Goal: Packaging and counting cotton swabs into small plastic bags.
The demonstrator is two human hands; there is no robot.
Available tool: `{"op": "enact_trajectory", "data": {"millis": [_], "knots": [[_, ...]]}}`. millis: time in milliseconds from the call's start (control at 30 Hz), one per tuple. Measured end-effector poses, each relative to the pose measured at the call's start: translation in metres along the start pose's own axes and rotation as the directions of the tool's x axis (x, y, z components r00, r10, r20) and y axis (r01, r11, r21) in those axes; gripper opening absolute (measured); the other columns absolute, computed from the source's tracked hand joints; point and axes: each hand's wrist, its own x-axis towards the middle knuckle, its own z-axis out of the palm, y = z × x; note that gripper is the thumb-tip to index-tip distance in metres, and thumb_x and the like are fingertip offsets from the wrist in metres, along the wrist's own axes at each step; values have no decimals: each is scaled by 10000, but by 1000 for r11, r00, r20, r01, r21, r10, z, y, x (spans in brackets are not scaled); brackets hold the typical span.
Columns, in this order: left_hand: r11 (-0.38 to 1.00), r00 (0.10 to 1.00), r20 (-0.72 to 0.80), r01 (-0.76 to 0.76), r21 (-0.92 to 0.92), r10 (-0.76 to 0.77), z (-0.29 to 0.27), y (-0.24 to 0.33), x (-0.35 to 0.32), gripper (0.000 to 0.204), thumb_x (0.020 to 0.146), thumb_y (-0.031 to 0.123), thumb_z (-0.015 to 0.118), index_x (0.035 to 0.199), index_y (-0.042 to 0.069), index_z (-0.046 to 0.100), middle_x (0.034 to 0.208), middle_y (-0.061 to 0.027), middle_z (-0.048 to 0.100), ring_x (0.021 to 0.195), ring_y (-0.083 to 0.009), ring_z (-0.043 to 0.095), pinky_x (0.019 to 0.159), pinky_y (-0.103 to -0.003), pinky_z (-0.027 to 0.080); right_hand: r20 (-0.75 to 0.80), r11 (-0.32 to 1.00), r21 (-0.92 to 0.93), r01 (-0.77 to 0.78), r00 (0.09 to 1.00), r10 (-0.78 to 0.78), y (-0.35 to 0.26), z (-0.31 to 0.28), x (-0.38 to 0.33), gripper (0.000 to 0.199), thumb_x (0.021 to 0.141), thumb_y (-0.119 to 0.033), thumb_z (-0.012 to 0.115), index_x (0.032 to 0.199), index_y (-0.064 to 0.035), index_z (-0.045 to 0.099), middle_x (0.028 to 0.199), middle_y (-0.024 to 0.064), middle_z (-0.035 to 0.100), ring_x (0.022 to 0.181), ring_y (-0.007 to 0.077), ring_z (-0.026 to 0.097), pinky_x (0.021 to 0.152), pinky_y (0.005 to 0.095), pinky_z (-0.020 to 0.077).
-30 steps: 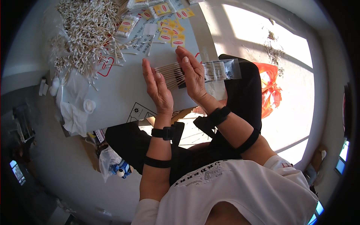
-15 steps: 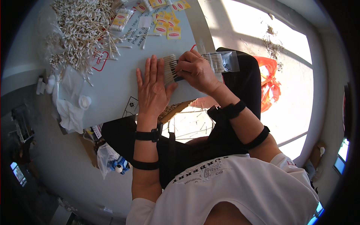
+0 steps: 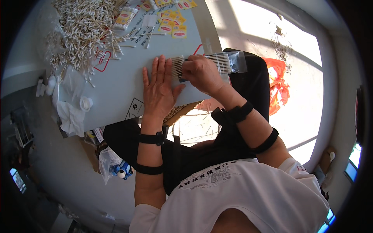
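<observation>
My left hand (image 3: 158, 90) lies flat on the grey table, fingers stretched out, its index finger alongside a row of cotton swabs (image 3: 177, 66). To the right of that row, my right hand (image 3: 206, 75) is closed, its fingers curled down over the end of a clear plastic bag (image 3: 236, 63). More cotton swabs (image 3: 220, 63) lie side by side inside the bag, which reaches past the table's right edge over my dark-trousered leg. The curled fingers hide where the row meets the bag, and exactly what the fingertips pinch is covered.
A big heap of loose cotton swabs (image 3: 87, 33) covers the table's far left. Behind my hands lie a filled swab pack (image 3: 125, 18) and several yellow labels (image 3: 173, 25). White tissue (image 3: 72, 115) and a small white round container (image 3: 86, 103) sit at the left edge. A red plastic bag (image 3: 276, 85) stands on the floor.
My right hand has rolled slightly, its fingers now tucked further down over the bag's end. The left hand stays flat in nearly the same spot.
</observation>
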Motion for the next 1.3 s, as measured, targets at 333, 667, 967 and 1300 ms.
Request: {"op": "enact_trajectory", "data": {"millis": [333, 667, 967, 1300], "knots": [[999, 1000, 3, -28, 21, 28, 3, -4, 1, 798, 908, 466, 564, 1518, 68, 239, 1579, -121, 242, 1474, -274, 195, 1180, -541, 111, 153, 976, 62, -210, 968, 198, -3, -5, 13, 162, 716, -37, 704, 833, -42, 592, 819, 93, 616, 802, 288, 634, 659, 390, 501], [654, 841, -363, -14, -756, -401, 22, 12, 28, 589, 1018, 239, 444, 1514, 21, 211, 1572, -195, 195, 1457, -335, 205, 1177, -434, 184, -371, 702, 702, 117, 902, 221, -11, 34, 8, 314, 946, 3, 478, 1256, 4, 534, 1357, 159, 489, 1232, 268, 500, 1004, 329, 413], [477, 825, -325, -77, -875, -463, 22, 13, 25, 555, 1025, 259, 448, 1499, 21, 284, 1564, -153, 258, 1435, -270, 271, 1166, -393, 223, -161, 751, 660, -8, 975, 152, -2, 23, -1, 379, 935, -69, 572, 1311, -27, 540, 1441, 119, 453, 1332, 248, 436, 1101, 342, 337], [1000, 1000, 19, 14, -1, -13, -1, 8, -1, 779, 895, 386, 617, 1493, 18, 279, 1575, -167, 225, 1469, -314, 196, 1187, -516, 122, 24, 885, -293, 361, 929, -370, 9, 11, -13, 593, 777, -262, 678, 1323, -72, 546, 1429, 87, 482, 1331, 257, 423, 1109, 412, 340]]}}
